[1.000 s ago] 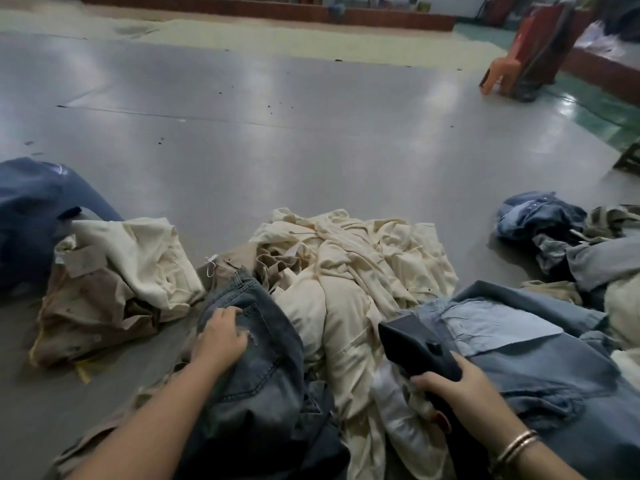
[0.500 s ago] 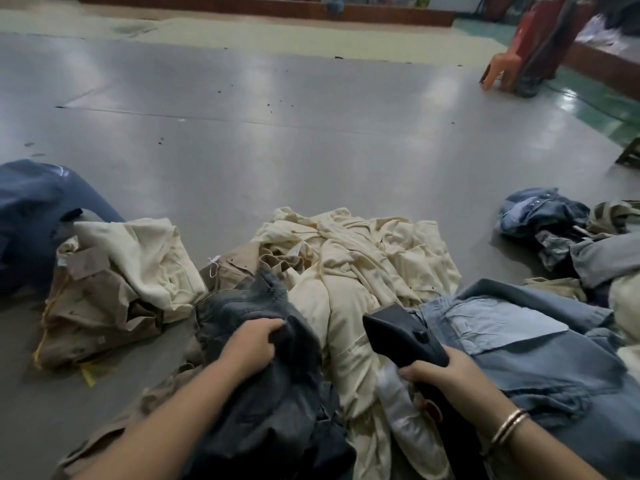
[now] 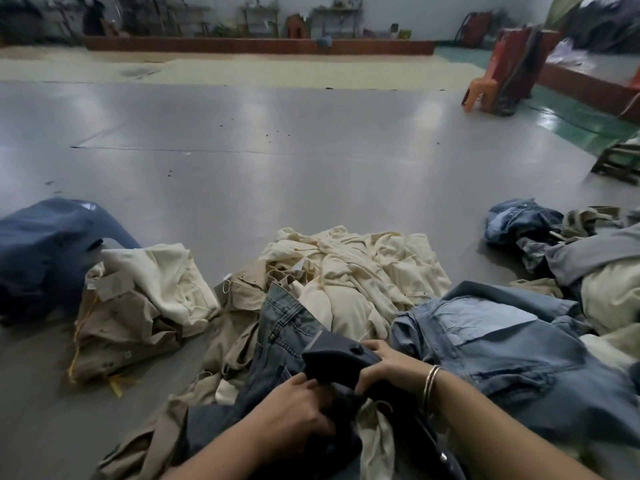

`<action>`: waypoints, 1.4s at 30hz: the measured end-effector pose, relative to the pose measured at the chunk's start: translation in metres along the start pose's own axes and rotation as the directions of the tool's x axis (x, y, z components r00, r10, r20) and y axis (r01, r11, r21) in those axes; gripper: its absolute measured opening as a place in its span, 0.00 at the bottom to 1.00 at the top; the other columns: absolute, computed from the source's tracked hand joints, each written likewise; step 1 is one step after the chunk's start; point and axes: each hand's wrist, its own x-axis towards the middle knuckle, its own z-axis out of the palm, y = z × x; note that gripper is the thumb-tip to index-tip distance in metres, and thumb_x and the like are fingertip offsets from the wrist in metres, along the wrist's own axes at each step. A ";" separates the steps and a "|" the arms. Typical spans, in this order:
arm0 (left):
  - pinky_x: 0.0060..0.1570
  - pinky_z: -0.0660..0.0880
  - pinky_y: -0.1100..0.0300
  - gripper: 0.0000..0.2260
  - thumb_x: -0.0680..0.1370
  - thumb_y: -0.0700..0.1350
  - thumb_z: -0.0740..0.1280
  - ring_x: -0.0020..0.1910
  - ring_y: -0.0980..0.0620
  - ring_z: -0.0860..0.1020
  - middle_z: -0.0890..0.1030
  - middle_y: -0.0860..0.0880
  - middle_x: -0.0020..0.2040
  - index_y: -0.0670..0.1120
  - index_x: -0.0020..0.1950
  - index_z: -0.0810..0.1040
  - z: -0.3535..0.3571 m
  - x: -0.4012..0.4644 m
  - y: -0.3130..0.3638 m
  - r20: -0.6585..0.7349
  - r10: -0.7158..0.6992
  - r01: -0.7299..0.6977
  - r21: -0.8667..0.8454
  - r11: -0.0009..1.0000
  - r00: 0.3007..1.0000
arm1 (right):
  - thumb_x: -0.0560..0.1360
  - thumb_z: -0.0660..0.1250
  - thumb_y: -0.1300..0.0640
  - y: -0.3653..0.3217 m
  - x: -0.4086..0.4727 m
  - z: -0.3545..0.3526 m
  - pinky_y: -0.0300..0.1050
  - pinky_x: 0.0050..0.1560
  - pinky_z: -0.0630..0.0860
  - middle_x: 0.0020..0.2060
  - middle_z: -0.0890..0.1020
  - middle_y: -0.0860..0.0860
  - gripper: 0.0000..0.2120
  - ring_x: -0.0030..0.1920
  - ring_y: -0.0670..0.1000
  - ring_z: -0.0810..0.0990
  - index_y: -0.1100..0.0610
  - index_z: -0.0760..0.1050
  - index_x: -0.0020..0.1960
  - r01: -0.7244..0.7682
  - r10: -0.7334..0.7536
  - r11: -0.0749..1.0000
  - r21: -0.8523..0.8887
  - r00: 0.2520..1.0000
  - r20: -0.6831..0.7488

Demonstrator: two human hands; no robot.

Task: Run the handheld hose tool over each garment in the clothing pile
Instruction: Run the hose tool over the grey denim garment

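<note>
While the left hand (image 3: pixel 298 407) bunches the dark denim garment (image 3: pixel 280 341) with its fingers curled into the cloth, the right hand (image 3: pixel 384 365) is wrapped round the handle of the dark hose tool (image 3: pixel 337 356), whose head lies on that denim just in front of both hands. To do this pass well, I judge the left hand should pull the fabric flat and taut, so the tool's head can slide along it without catching a fold, working seam by seam before the piece is set aside. Left of the denim lies a folded tan and cream stack (image 3: pixel 138 306), with a dark blue bundle (image 3: pixel 45 254) beyond it. Behind the tool sits the cream heap (image 3: pixel 356 271); to the right spreads a pale blue denim piece (image 3: pixel 502 337) and further mixed clothes (image 3: pixel 561 244). All of it rests on a smooth grey floor (image 3: pixel 277 150) in a large hall, an orange chair (image 3: pixel 479 91) at far right.
</note>
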 end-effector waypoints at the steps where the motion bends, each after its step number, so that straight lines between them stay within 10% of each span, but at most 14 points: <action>1: 0.48 0.74 0.66 0.04 0.68 0.53 0.67 0.48 0.58 0.79 0.80 0.58 0.43 0.58 0.39 0.80 0.003 -0.002 0.003 0.006 0.025 -0.025 -0.004 1.000 1.000 | 0.54 0.73 0.58 0.004 0.002 0.002 0.37 0.45 0.77 0.56 0.74 0.53 0.46 0.54 0.50 0.77 0.56 0.60 0.69 0.004 -0.004 1.000 0.009 1.000 0.021; 13: 0.36 0.63 0.65 0.09 0.68 0.50 0.70 0.38 0.58 0.67 0.69 0.57 0.38 0.53 0.35 0.70 0.011 -0.024 0.010 -0.099 0.107 -0.083 0.218 0.972 0.989 | 0.55 0.74 0.56 0.020 0.007 0.017 0.38 0.32 0.76 0.30 0.83 0.51 0.05 0.28 0.48 0.80 0.57 0.82 0.29 -0.268 0.266 0.963 -0.018 0.940 0.213; 19: 0.43 0.64 0.65 0.04 0.67 0.49 0.65 0.40 0.56 0.69 0.71 0.56 0.38 0.54 0.37 0.71 -0.004 -0.036 0.014 -0.045 -0.204 0.192 -0.187 0.963 0.978 | 0.53 0.73 0.55 0.023 -0.003 0.024 0.42 0.40 0.76 0.37 0.81 0.54 0.20 0.36 0.52 0.79 0.61 0.80 0.44 -0.097 0.096 0.995 0.006 0.995 0.023; 21: 0.46 0.63 0.62 0.06 0.66 0.47 0.63 0.41 0.55 0.69 0.73 0.54 0.39 0.54 0.41 0.69 -0.009 -0.046 0.014 0.100 -0.486 0.444 -0.593 0.671 0.868 | 0.53 0.71 0.58 0.016 -0.013 0.017 0.41 0.36 0.74 0.33 0.80 0.55 0.16 0.33 0.52 0.78 0.62 0.79 0.40 0.013 -0.004 0.995 0.103 0.997 -0.083; 24: 0.44 0.67 0.56 0.02 0.72 0.42 0.65 0.39 0.50 0.72 0.76 0.49 0.37 0.47 0.40 0.73 -0.014 -0.045 0.015 0.333 -0.848 0.529 -0.845 -0.075 0.412 | 0.54 0.70 0.61 -0.004 -0.039 0.011 0.39 0.30 0.72 0.29 0.78 0.55 0.11 0.30 0.51 0.75 0.61 0.77 0.36 0.164 -0.149 0.979 0.123 0.981 -0.123; 27: 0.43 0.74 0.56 0.19 0.73 0.54 0.71 0.53 0.46 0.76 0.76 0.44 0.53 0.43 0.54 0.71 -0.019 -0.029 0.029 0.484 -0.869 0.551 -0.756 -0.354 0.107 | 0.55 0.70 0.62 -0.024 -0.063 0.017 0.39 0.29 0.71 0.30 0.77 0.56 0.11 0.31 0.52 0.74 0.61 0.76 0.37 0.285 -0.275 0.954 0.091 0.955 -0.109; 31: 0.28 0.77 0.58 0.26 0.71 0.57 0.73 0.46 0.45 0.82 0.80 0.43 0.55 0.45 0.61 0.70 -0.026 -0.018 0.054 0.771 -0.603 0.241 -0.637 -0.732 0.206 | 0.52 0.72 0.60 -0.032 -0.083 0.030 0.37 0.30 0.70 0.28 0.78 0.52 0.12 0.29 0.48 0.75 0.60 0.78 0.36 0.404 -0.397 0.907 0.120 0.915 -0.074; 34: 0.27 0.78 0.58 0.10 0.78 0.49 0.68 0.30 0.49 0.80 0.80 0.43 0.39 0.42 0.47 0.76 -0.016 -0.022 0.066 0.755 -0.623 0.264 -0.655 -0.708 0.206 | 0.49 0.73 0.55 -0.025 -0.087 0.029 0.43 0.36 0.71 0.34 0.79 0.56 0.25 0.36 0.53 0.76 0.65 0.78 0.44 0.448 -0.437 0.887 0.112 0.893 -0.107; 37: 0.26 0.75 0.60 0.10 0.82 0.41 0.60 0.31 0.49 0.77 0.78 0.44 0.33 0.41 0.42 0.75 -0.021 -0.028 0.061 0.698 -0.696 -0.057 -0.698 -0.714 0.170 | 0.55 0.73 0.62 -0.022 -0.091 0.026 0.42 0.34 0.72 0.33 0.79 0.55 0.15 0.34 0.52 0.77 0.61 0.78 0.41 0.444 -0.435 0.888 0.122 0.895 -0.095; 39: 0.30 0.77 0.57 0.10 0.82 0.41 0.57 0.35 0.46 0.77 0.81 0.43 0.32 0.41 0.44 0.75 -0.036 -0.032 0.054 0.701 -0.663 -0.373 -0.559 -0.740 0.264 | 0.55 0.71 0.63 -0.022 -0.089 0.019 0.38 0.28 0.69 0.28 0.77 0.54 0.10 0.28 0.49 0.74 0.60 0.76 0.36 0.437 -0.406 0.886 0.157 0.893 -0.196; 42: 0.37 0.75 0.57 0.08 0.77 0.42 0.61 0.27 0.49 0.79 0.79 0.46 0.28 0.42 0.40 0.76 -0.066 -0.032 0.050 0.635 -0.628 -0.427 -0.465 -0.775 0.450 | 0.53 0.68 0.62 -0.021 -0.083 -0.003 0.39 0.26 0.69 0.25 0.76 0.53 0.09 0.26 0.49 0.73 0.61 0.75 0.33 0.434 -0.303 0.871 0.229 0.843 -0.444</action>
